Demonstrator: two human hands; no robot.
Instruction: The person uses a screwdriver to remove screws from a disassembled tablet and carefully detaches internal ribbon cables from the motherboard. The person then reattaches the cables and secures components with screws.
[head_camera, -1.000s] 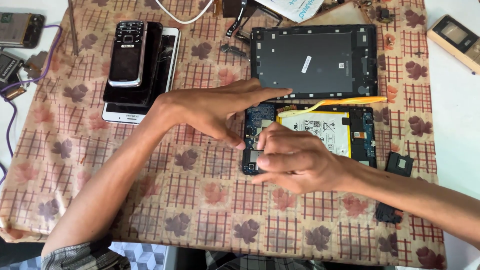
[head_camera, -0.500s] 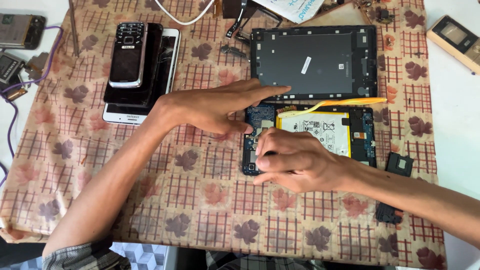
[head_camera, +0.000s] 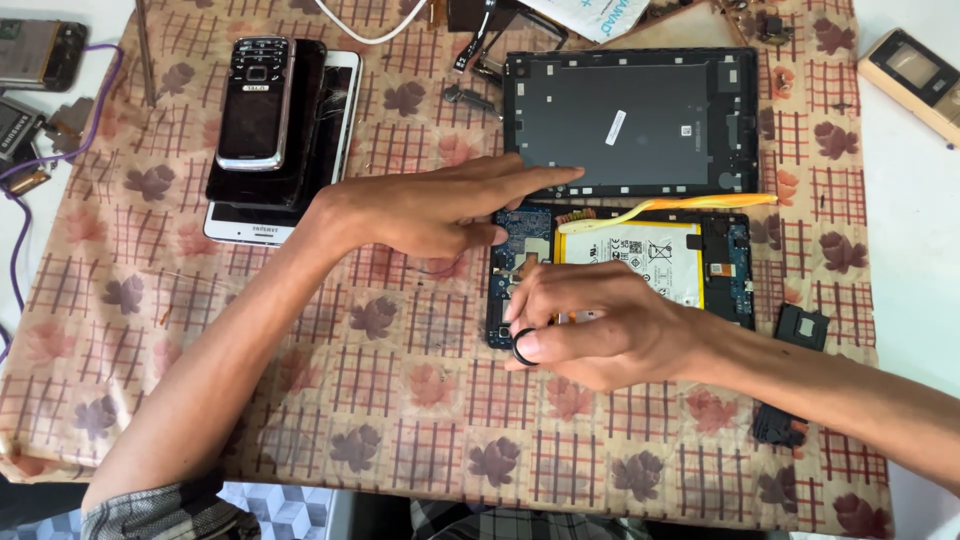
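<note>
Beige cloth with a red grid and brown leaf prints covered the table, and on it lay an opened tablet, its blue circuit board and white battery bare. The left hand reached in from the left with its fingers stretched out flat and held together; the forefinger tip lay on the lower edge of the dark grey back cover, which sat just above the tablet, and the thumb touched the tablet's left end. The right hand came in from the right and rested over the lower left part of the tablet. Its fingers were curled, and thumb and forefinger were pinched on a small black ring-shaped part at the tablet's lower left corner. A yellow pry tool lay along the tablet's upper edge, between tablet and cover.

To the left, well apart from the hands, 3 devices were stacked: a small keypad phone on a black phone on a white tablet. 2 small black parts lay to the right of the opened tablet, 1 just beside it and 1 lower down near the right forearm. A beige device lay at the upper right, off the cloth.
</note>
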